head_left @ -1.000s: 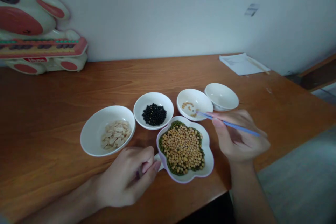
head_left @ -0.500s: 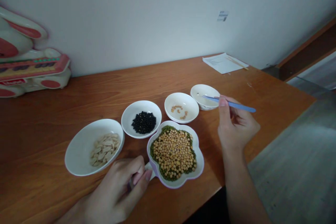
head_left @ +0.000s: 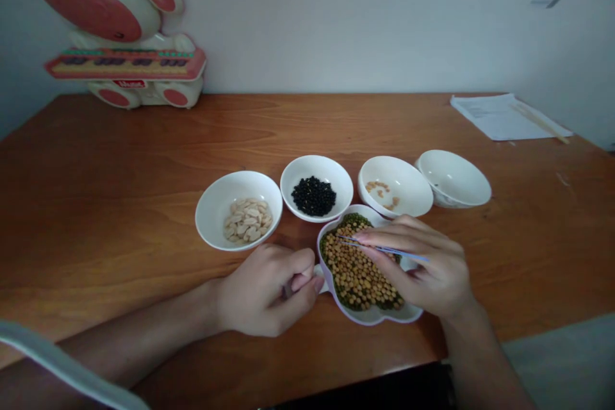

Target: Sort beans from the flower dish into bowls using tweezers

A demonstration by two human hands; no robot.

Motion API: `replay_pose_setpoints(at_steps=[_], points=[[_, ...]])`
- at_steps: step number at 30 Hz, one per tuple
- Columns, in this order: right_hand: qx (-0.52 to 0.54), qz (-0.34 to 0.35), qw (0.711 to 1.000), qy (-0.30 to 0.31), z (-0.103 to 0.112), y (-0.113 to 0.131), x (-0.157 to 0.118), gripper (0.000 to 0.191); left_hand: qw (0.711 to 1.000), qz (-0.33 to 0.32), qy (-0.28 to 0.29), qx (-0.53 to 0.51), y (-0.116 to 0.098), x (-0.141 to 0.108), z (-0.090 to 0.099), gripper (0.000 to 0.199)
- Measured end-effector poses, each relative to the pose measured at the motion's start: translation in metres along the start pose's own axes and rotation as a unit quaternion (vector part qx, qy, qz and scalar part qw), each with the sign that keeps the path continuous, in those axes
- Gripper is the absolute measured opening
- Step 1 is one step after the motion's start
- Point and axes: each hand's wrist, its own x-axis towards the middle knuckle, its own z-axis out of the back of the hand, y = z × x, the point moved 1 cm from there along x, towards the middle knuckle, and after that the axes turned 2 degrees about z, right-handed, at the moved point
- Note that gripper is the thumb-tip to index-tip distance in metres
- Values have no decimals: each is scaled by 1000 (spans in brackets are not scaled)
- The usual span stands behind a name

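Fingers (head_left: 389, 229) of my right hand (head_left: 425, 272) are closed on a pair of slim blue tweezers (head_left: 389, 250), which lie almost level with their tips pointing left. The tips sit over the yellow beans (head_left: 355, 269) in the flower-shaped dish (head_left: 372, 315), and I cannot tell whether they touch a bean. My right hand covers the dish's right side, with the palm turned down.

My left hand (head_left: 262, 291) rests at the dish's left edge, its fingers curled closed beside the small handle (head_left: 318, 275). Something small and dark shows between those fingers, too small to name, and I cannot tell whether they grip the handle.

The dish sits on the worktop (head_left: 120, 173) between my hands. Its yellow beans are heaped over green mung beans (head_left: 358, 221), which show around the edge.

Just beyond the dish stand three white bowls. The one with shelled peanut halves (head_left: 247, 220) is the white bowl (head_left: 211, 218) on the left, then comes the black-bean bowl (head_left: 314, 166), and the third bowl (head_left: 403, 202) holds a few yellow beans. A fourth, tilted white bowl (head_left: 454, 178) stands beside it. Farther back lie papers (head_left: 494, 116) with chopsticks (head_left: 538, 120) on them, and a toy rabbit keyboard (head_left: 127, 64) stands against the wall.
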Motion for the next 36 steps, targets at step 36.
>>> replay_pose_setpoints(at_steps=[36], points=[[-18, -17, 1000, 17, 1, -3, -7, 46, 1000, -13, -3, -12, 4, 0, -2, 29]])
